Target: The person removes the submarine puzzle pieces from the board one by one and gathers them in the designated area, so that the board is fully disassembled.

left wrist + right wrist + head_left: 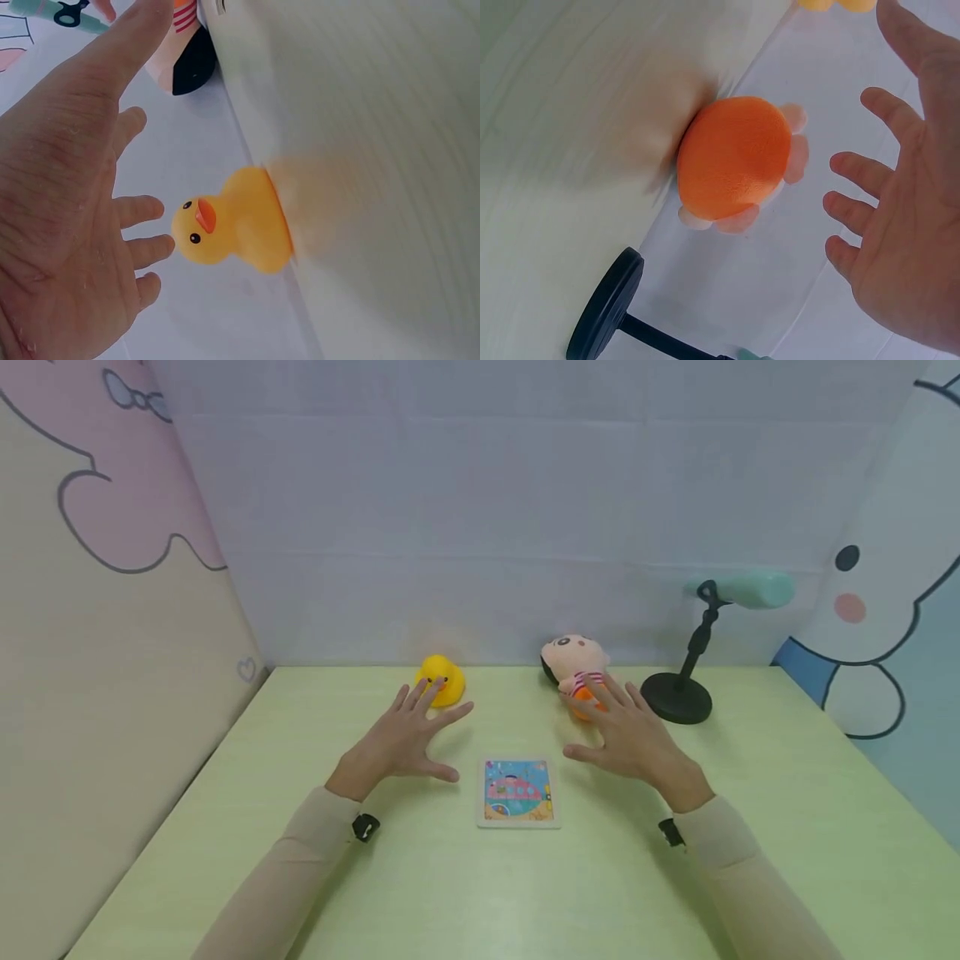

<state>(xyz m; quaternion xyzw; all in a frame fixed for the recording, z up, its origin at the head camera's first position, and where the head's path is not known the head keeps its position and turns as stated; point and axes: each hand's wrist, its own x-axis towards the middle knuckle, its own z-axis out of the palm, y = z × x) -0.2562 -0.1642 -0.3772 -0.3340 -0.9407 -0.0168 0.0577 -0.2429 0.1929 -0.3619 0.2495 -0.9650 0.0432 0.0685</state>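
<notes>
My left hand point(399, 739) hovers over the table with its fingers spread, and its fingertips overlap the yellow rubber duck point(447, 683) in the head view. In the left wrist view the duck point(240, 221) sits upright, orange beak toward the palm, which holds nothing. Fingers spread as well, my right hand point(628, 735) is raised in front of a plush doll point(576, 658) with a striped top and orange bottom. The doll's orange underside point(735, 157) faces the right wrist camera, apart from the fingers. Between the hands lies a square picture puzzle point(517, 792) showing a pink and teal submarine.
At the back right, a black stand point(677, 697) with a round base carries a mint-green cylinder point(757, 589). A white cloth backdrop point(487, 527) rises behind the pale green table point(517, 893). Cartoon-printed panels flank both sides.
</notes>
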